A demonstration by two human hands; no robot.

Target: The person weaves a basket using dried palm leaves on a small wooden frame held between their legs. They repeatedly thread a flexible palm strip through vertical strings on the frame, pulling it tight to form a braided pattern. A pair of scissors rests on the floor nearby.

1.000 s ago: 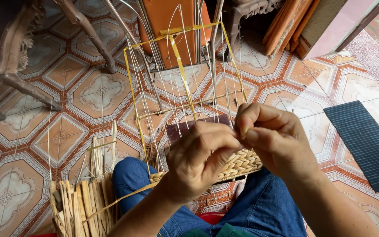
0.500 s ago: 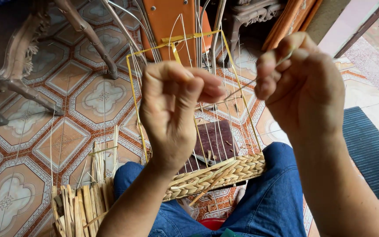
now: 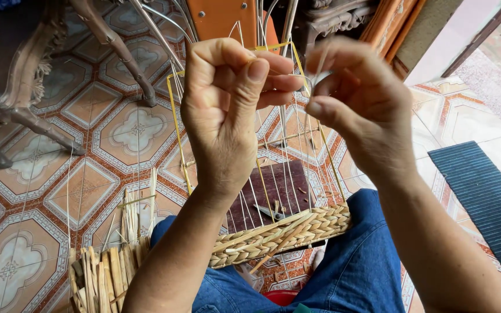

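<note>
**Two hands pinching thin strands above a half-woven basket**

The left hand (image 3: 227, 110) is curling its fingers inward, with the thumb pressing against the fingertips, so its grip is closing tight on one of the thin pale strands (image 3: 288, 145) that are rising from the basket below. The right hand (image 3: 360, 104) is doing much the same just beside it: thumb and forefinger are pinching together on a fine strand near the top of the frame (the strand itself is blurring at the fingertips, so its exact path is hard to follow). The two hands are nearly touching at the fingertips.

Beneath them, a yellow wire frame (image 3: 176, 133) is standing upright, box-shaped, with the pale strands running up inside it like stiff threads. At its foot, a woven band (image 3: 279, 235) of flat, straw-coloured braid is lying across the person's lap, resting on blue jeans (image 3: 366, 261). The braid is looking coarse and plaited, in chunky diagonal rows. A dark reddish board (image 3: 276, 185) is showing behind the strands.

To the left, a bundle of dry reed strips (image 3: 102, 272) is lying on the patterned tile floor (image 3: 47, 191), which is glossy, in orange and cream. A dark ribbed mat (image 3: 482, 197) is lying to the right.
</note>
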